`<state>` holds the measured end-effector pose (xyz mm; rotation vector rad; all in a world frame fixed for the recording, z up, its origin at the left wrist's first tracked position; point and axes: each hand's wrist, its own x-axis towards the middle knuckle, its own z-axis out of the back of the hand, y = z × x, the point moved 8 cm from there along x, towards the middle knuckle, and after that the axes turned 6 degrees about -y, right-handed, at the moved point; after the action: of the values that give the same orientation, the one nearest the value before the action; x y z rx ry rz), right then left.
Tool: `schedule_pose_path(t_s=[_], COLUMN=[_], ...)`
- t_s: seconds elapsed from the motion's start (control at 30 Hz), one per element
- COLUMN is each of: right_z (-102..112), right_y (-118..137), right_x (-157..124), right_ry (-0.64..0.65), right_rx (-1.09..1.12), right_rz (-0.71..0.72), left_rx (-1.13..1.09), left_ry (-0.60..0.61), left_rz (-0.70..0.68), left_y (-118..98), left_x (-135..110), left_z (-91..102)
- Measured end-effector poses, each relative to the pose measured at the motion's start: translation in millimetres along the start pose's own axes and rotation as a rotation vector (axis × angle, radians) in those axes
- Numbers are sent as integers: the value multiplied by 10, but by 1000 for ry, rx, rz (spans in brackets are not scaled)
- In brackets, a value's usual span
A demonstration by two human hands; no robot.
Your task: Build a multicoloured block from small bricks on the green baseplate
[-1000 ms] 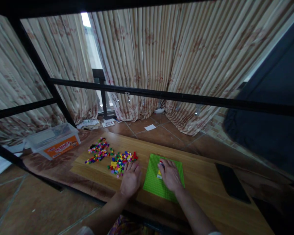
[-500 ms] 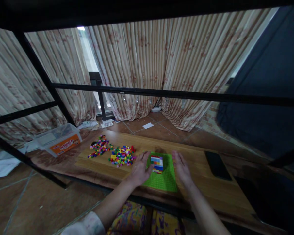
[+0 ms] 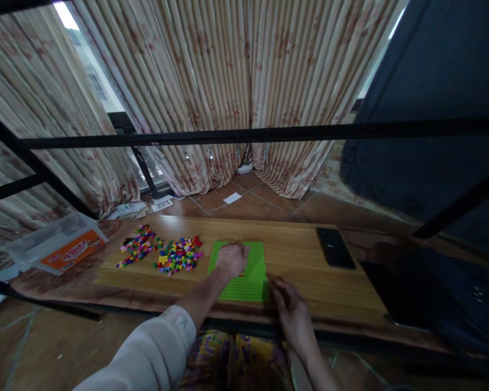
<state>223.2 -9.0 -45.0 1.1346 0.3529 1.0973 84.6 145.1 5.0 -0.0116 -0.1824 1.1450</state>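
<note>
A green studded baseplate [image 3: 252, 279] lies on the wooden board. My left hand [image 3: 232, 259] is closed over the block of coloured building bricks on this plate, back of the hand up. It covers nearly all of the block; only a small yellow-orange bit [image 3: 242, 273] shows below the fingers. Whether the block is lifted off the plate cannot be seen. My right hand [image 3: 291, 309] is at the plate's near right corner, its fingers loosely bent with a gap to the thumb and nothing seen between them.
Two heaps of loose small bricks, one nearer [image 3: 180, 255] and one farther left [image 3: 139, 244], lie on the wooden board [image 3: 297, 252]. A black phone [image 3: 336, 248] lies to the right. A clear plastic box [image 3: 71, 244] stands at the left. A black metal bar [image 3: 228, 136] crosses beyond the board.
My left hand has gone from beside the brick block to closed over it. My right hand has drawn back toward me, its fingers bending. The view has shifted down and right.
</note>
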Motion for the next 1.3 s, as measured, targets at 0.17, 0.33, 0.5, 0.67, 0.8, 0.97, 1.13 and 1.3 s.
schedule_pose_path(t_s=[0.17, 0.33, 0.5, 0.67, 0.8, 0.97, 1.13, 1.3], right_z=[-15, -4, -64, -137, -191, -219, -234, -250], right_y=[-111, -152, -83, -78, -89, -109, -107, -174], right_x=[148, 194, 114, 66, 54, 44, 34, 32], right_ry=[8, -18, -23, -23, 12, 2, 3, 8], right_rx=[-25, -117, -226, -301, -311, -343, -378, -389], right_rz=[26, 112, 218, 292, 314, 324, 362, 379], left_rx=[38, 40, 15, -3, -3, 8, 7, -16], left_ry=[35, 71, 68, 28, 17, 23, 11, 4], left_rz=[8, -20, -20, -27, -26, -26, -2, 29], left_y=[23, -12, -24, -42, -45, -57, -61, -47], left_x=[13, 24, 17, -14, -32, -42, -45, -44], left_z=[-43, -84, -59, -11, 14, 42, 41, 27])
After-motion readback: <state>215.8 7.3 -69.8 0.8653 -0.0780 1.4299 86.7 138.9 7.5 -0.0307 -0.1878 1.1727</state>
